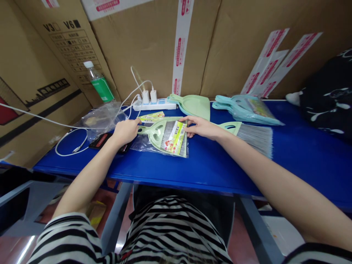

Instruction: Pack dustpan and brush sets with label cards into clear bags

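A light green dustpan and brush set in a clear bag (157,137) lies flat on the blue table, a yellow-green card label (176,138) showing over the grey bristles. My left hand (127,130) is closed at its handle end. At the other end, my right hand (202,127) has its bent fingers on the bag's edge by the label; the thumb side is partly hidden. To the right of that hand, partly under my forearm, is a loose green brush (254,138) with grey bristles. Another yellow label card (152,117) lies just behind the bagged set.
Behind stand green dustpans (195,105), a power strip (155,106) with white plugs, and bagged blue dustpans (246,108). Crumpled plastic (103,117), a bottle (99,83) and a white cable (68,152) are at left. Cardboard (154,47) walls the back; a dark patterned cloth (328,93) hangs right.
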Demonstrator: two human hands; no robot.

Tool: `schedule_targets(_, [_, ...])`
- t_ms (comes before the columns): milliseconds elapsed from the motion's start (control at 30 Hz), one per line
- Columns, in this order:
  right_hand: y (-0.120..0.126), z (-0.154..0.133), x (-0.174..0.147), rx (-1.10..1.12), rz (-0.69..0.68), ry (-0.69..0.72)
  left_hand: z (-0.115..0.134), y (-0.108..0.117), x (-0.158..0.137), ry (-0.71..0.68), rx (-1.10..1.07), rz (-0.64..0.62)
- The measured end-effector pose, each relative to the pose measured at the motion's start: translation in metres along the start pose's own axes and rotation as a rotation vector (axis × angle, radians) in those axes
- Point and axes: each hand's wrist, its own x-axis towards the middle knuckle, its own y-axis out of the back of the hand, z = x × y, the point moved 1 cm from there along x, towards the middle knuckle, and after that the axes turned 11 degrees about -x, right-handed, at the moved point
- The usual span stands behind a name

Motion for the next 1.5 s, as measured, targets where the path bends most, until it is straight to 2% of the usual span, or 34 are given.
schedule_targets(1067, [0.0022,0.0030,0.0002,-0.059,-0.004,0.008,0.0007,0.0014,-0.0017,-0.038,-0.025,0.054])
schedule_targets(1200, [0.0033,0.0017,-0.0014,-0.112,0.012,-0.007,0.0001,-0.0001,-0.0009,-0.059,-0.040,0.063])
schedule_targets(1333, [0.0069,0.0032,-0.0017,-0.171,-0.028,0.056,-0.0012,-0.0032,0.0007,-0.095,-0.065,0.068])
schedule_targets(1433, [0.0088,0.0037,-0.0029,-0.312,-0.047,0.075,-0.0016,-0.0039,0.0014,-0.109,-0.075,0.061])
schedule_targets(1500, [0.0084,0.0021,-0.0055,-0.488,-0.020,0.093,-0.0015,-0.0032,0.0013,-0.107,-0.077,0.053])
